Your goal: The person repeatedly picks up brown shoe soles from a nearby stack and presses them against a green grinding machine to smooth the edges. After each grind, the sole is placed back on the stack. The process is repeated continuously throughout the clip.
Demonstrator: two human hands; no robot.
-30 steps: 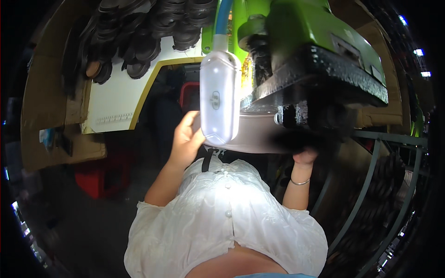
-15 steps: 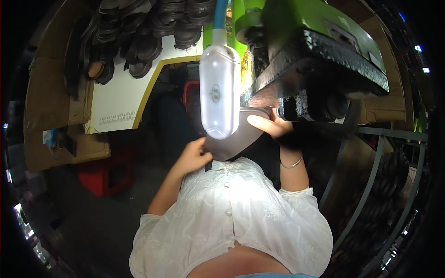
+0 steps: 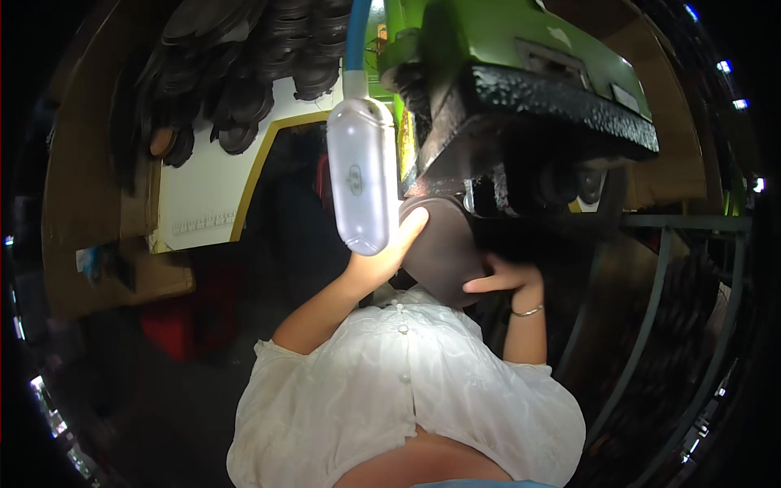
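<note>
A dark grey-brown shoe sole (image 3: pixel 443 248) is held below the head of a green and black machine (image 3: pixel 521 65). Its far end lies close under the machine's black lower part. My left hand (image 3: pixel 394 242) grips the sole's left edge, thumb on top and the other fingers out of sight. At the near right edge of the sole, my right hand (image 3: pixel 508 278) rests its thumb on the rim, with the other fingers bent and slightly blurred. A glowing white lamp (image 3: pixel 362 175) on a blue stem hangs in front of my left hand and covers part of it.
Stacks of dark soles (image 3: pixel 236 89) fill the white table (image 3: pixel 195 199) at the far left, edged in yellow. Cardboard (image 3: pixel 89 171) stands along the left side. A red stool (image 3: pixel 175 325) is on the floor at left. To the right runs a metal frame (image 3: pixel 659 301).
The sole has turned, its near end swinging from left to right. My left hand has moved up onto its left side, while my right hand has slid down to its near right edge.
</note>
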